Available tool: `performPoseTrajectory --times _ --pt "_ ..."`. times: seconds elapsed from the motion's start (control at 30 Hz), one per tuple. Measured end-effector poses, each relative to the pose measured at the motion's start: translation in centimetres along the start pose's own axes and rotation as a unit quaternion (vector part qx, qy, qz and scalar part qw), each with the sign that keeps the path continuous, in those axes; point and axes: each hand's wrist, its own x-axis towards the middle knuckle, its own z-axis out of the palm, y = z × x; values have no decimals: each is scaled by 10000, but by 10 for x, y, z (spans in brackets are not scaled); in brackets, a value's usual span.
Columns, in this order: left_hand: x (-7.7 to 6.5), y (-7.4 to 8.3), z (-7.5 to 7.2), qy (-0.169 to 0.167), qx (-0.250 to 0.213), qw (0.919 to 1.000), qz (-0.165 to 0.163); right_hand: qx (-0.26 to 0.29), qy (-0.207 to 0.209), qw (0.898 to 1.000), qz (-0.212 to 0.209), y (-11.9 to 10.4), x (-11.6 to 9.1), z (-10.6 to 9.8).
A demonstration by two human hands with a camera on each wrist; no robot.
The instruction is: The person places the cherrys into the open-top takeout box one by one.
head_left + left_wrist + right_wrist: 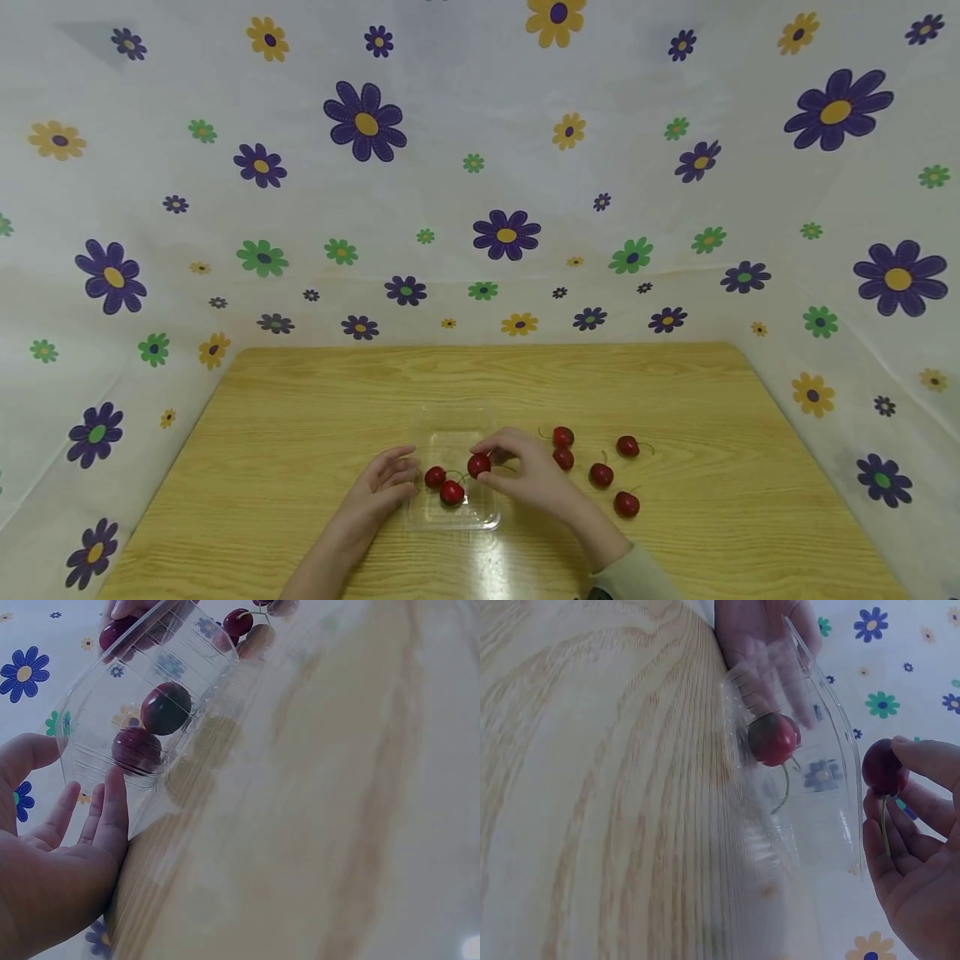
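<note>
A clear plastic container (453, 523) sits on the table, with two dark red cherries inside, a left one (435, 477) and a nearer one (452, 492). My left hand (384, 485) is at the container's left side, its fairly straight fingertips right at the wall in the left wrist view. With thumb and fingers, my right hand (531, 477) pinches a third cherry (478, 465) over the container's right part. In the right wrist view this held cherry (885, 766) is level with the rim, and its green stem hangs toward the palm.
Several loose cherries with stems lie to the right of the container, among them one at the far right (627, 447) and one nearest me (626, 504). The wooden table (315, 400) meets flower-patterned white cloth (442, 192) at the back and sides.
</note>
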Motion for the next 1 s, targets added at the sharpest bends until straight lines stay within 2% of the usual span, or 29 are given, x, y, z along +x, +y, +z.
performPoseTrajectory --times 0.53,0.83,1.0 --pt "0 -1 0 16 -16 10000 -21 -98 -295 9995 -37 -4 8 14" --pt "-2 0 0 78 14 9999 -82 -204 -99 9997 -100 -4 5 23" --pt "-2 0 -1 65 49 9999 -88 -497 -84 9984 -250 -3 5 27"
